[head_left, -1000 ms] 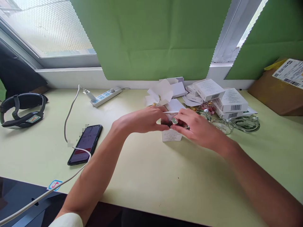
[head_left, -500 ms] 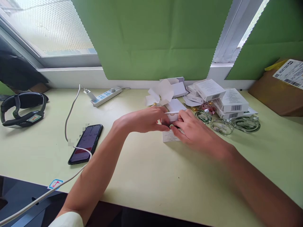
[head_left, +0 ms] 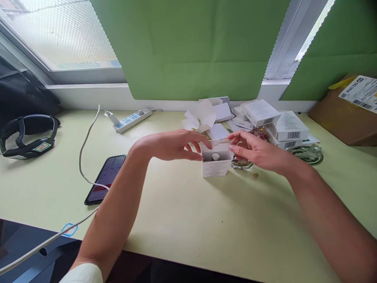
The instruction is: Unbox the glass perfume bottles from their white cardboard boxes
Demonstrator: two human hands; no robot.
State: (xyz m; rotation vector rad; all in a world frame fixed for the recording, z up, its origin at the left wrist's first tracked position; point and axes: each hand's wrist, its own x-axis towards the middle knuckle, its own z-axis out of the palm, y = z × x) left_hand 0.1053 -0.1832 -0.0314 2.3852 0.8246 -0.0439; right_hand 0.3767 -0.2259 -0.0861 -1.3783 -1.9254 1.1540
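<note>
Here, box: a small white carton (head_left: 216, 165) stands upright on the bench (head_left: 188, 212), top flaps open, directly between the two hands; its long axis runs up and down.
Inside: the silver cap of a little bottle (head_left: 215, 156) shows in the open mouth, below both sets of fingertips.
Left grip: the left hand (head_left: 173, 144) sits just to the left of the box, fingers loosely curled, fingertips at the rim and side flap; it seems to steady the box rather than clamp it.
Right grip: the right hand (head_left: 256, 151) sits just to the right, fingers spread, released; thumb and forefinger touch the raised top flap (head_left: 219, 140) at its right end. It holds nothing else.
Nearer hand: about equal; both reach the box mouth from opposite sides.
Beyond right grip: a glass bottle (head_left: 241, 163) lies on the bench under that palm, a tiny gold piece (head_left: 255, 175) beside it, barcoded white boxes (head_left: 275, 122) stacked farther off.
Beyond left grip: a phone (head_left: 106, 179) with a white cable (head_left: 85, 157), well apart.
</note>
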